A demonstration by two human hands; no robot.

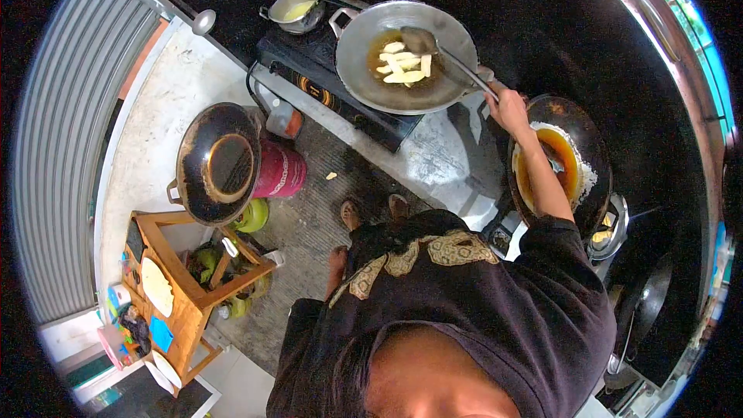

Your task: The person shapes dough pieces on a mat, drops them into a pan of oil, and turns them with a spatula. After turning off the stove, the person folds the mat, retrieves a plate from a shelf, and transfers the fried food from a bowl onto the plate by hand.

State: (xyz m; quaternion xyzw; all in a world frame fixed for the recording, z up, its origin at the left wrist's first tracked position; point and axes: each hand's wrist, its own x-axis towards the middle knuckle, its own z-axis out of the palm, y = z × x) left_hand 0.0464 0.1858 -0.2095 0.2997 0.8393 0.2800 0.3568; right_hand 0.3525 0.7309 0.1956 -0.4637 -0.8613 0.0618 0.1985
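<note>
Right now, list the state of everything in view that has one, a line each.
Wok: on the stove, holding oil and pale pieces.
Ladle: gripped by the right hand, bowl resting in the wok.
Second wok: holding brown oil, white crust at the rim.
Empty wok: upside down.
Small pot: uncovered, yellowish contents.
Left hand: out of view.

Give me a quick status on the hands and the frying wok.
Right hand grips ladle in wok. Pale pieces frying in oil. Left hand out of view. Second wok under the forearm.

left hand out of sight, spatula (433,45) handle end inside right grip (507,104)
</note>
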